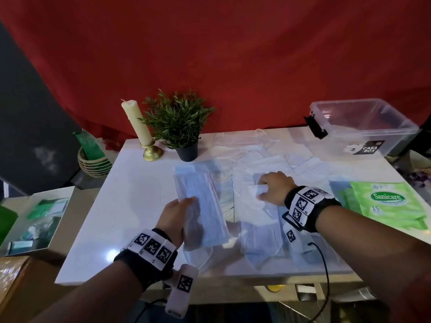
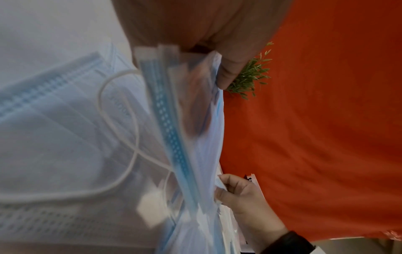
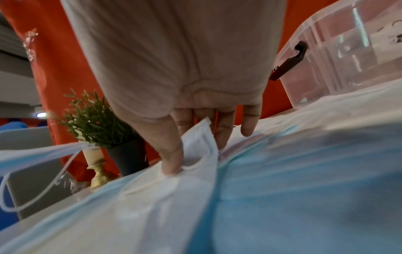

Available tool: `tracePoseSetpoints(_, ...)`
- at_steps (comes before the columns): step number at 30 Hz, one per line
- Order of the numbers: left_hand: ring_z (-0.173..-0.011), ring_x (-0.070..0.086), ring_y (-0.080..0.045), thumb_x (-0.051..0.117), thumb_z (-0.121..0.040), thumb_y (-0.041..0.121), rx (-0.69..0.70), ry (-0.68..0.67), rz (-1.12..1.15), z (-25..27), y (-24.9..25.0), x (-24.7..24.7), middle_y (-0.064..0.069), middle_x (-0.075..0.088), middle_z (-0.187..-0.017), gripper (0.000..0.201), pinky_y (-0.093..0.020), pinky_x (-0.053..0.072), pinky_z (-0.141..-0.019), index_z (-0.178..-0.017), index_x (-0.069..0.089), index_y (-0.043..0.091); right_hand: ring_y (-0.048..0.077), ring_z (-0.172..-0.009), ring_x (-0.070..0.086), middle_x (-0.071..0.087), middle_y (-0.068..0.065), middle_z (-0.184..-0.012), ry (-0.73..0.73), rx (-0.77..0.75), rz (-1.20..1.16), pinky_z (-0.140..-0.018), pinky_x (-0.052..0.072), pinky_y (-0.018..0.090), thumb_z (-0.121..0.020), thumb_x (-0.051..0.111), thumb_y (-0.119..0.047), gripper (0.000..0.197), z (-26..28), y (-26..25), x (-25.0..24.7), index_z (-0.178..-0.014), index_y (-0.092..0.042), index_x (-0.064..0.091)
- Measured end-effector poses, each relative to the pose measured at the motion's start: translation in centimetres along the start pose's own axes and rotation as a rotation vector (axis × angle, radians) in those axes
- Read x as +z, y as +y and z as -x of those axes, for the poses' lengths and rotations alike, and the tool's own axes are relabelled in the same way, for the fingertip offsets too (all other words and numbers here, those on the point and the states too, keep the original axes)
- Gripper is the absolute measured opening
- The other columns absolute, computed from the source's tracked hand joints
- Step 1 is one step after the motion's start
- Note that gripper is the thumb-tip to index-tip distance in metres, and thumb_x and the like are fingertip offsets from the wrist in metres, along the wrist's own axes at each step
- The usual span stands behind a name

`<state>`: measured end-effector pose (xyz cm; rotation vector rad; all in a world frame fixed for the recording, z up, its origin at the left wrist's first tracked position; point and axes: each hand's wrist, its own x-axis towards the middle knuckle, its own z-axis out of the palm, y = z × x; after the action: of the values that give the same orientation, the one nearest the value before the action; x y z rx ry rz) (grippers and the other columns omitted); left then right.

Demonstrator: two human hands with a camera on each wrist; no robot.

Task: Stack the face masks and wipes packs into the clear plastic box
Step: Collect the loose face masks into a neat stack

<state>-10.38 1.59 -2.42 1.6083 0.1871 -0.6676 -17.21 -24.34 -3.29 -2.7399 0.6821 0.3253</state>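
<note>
**A:** Still gathering? Left hand point(image 1: 178, 216) grips a bundle of face masks point(image 1: 200, 206), right hand point(image 1: 274, 188) pinches a loose mask point(image 3: 195, 154) off the table point(image 1: 116, 206).

**B:** Yep. Next, I'd add it to the bundle. Wipes packs point(image 1: 387, 206) untouched at right, clear plastic box point(image 1: 363, 127) empty, far right corner.

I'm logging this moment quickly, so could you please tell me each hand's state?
Left hand: closed, holding a stack of face masks.
Right hand: closed, pinching a white face mask.
</note>
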Motion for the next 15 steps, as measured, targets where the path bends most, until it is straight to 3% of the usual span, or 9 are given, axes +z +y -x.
tracePoseSetpoints(3, -0.065, 0.051, -0.026, 0.056, -0.09, 0.009, -0.008, -0.006, -0.032, 0.1, 0.1, 0.2, -0.013, 0.054, -0.07, 0.019, -0.04, 0.041, -0.07, -0.072, 0.059, 0.005, 0.021, -0.09, 0.059, 0.066, 0.0, -0.103, 0.044, -0.064, -0.189, -0.077, 0.045, 0.027, -0.087, 0.065, -0.021, 0.016, -0.1, -0.3, -0.9, -0.096, -0.008, 0.068)
tracePoseSetpoints(6, -0.07, 0.055, -0.027, 0.058, -0.092, 0.013, -0.015, 0.003, -0.035, 0.3, 0.3, 0.5, -0.012, 0.059, -0.077, 0.016, -0.042, 0.046, -0.074, -0.077, 0.062, 0.01, 0.018, -0.083, 0.06, 0.07, 0.006, -0.093, 0.152, -0.105, -0.316, -0.073, 0.042, 0.023, -0.085, 0.07, -0.018, 0.012, 0.1, -1.1, -2.7, -0.087, -0.006, 0.073)
tracePoseSetpoints(9, -0.057, 0.044, -0.025, 0.06, -0.077, 0.017, -0.048, -0.02, -0.058, 0.5, 0.3, 0.6, -0.011, 0.049, -0.061, 0.023, -0.041, 0.038, -0.066, -0.055, 0.06, 0.012, 0.014, -0.074, 0.06, 0.071, 0.002, -0.082, 0.315, -0.155, -0.381, -0.07, 0.04, 0.019, -0.081, 0.075, -0.022, 0.014, 0.3, -2.0, -5.0, -0.081, -0.008, 0.076)
tracePoseSetpoints(13, -0.055, 0.045, -0.023, 0.056, -0.094, 0.013, -0.102, -0.038, -0.042, 0.7, 0.1, 1.3, -0.01, 0.049, -0.065, 0.026, -0.034, 0.039, -0.058, -0.068, 0.056, 0.007, 0.011, -0.083, 0.061, 0.071, 0.0, -0.084, 0.596, -0.262, -0.545, -0.082, 0.044, 0.019, -0.081, 0.074, -0.019, 0.01, 1.0, -3.6, -7.6, -0.085, -0.01, 0.078)
tracePoseSetpoints(15, -0.046, 0.041, -0.019, 0.056, -0.095, 0.017, -0.139, -0.066, -0.023, 0.8, 0.0, 1.8, -0.006, 0.045, -0.061, 0.029, -0.026, 0.035, -0.049, -0.067, 0.056, 0.009, 0.016, -0.077, 0.062, 0.07, 0.002, -0.082, 0.727, -0.373, -0.605, -0.075, 0.048, 0.026, -0.081, 0.074, -0.016, 0.009, 1.8, -4.5, -8.1, -0.086, -0.01, 0.079)
